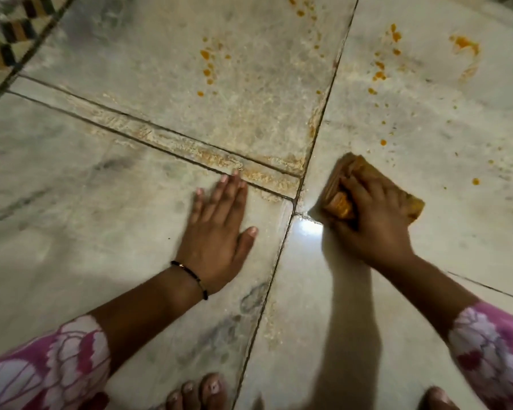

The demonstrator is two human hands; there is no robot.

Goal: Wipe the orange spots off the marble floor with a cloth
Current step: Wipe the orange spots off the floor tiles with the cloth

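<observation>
- Head view shows the cloth [370,187] at about 3 o'clock from the frame's middle, bunched flat on the marble floor [101,202] just right of where the dark grout lines cross.
- It is orange-stained, folded into a thick pad with ribbed layers showing at its left edge; it looks soft, light and damp, so it should squash and slide readily under pressure.
- The best hold is probably from above, palm over the middle of the pad, so the folds do not open while it is pushed.
- The right hand [373,223] does just that: fingers curled down over the cloth, gripping and pressing it to the stone.
- Orange spots [206,65] lie toward 12 o'clock on the far tile, with more [379,71] toward 1 o'clock and a smeared patch [465,44] farther right; none touch the cloth yet, so much wiping looks left to do.
- A gritty, pale-orange residue [196,152] follows the grout joints near the centre.
- The left hand [219,229] lies at 7 o'clock from the cloth, open and flat on the floor, fingers spread, holding nothing, likely as a brace.
- The marble is polished, grey-veined and glossy, with a bright glare [307,230] beside the cloth; it looks slick where wet.
</observation>
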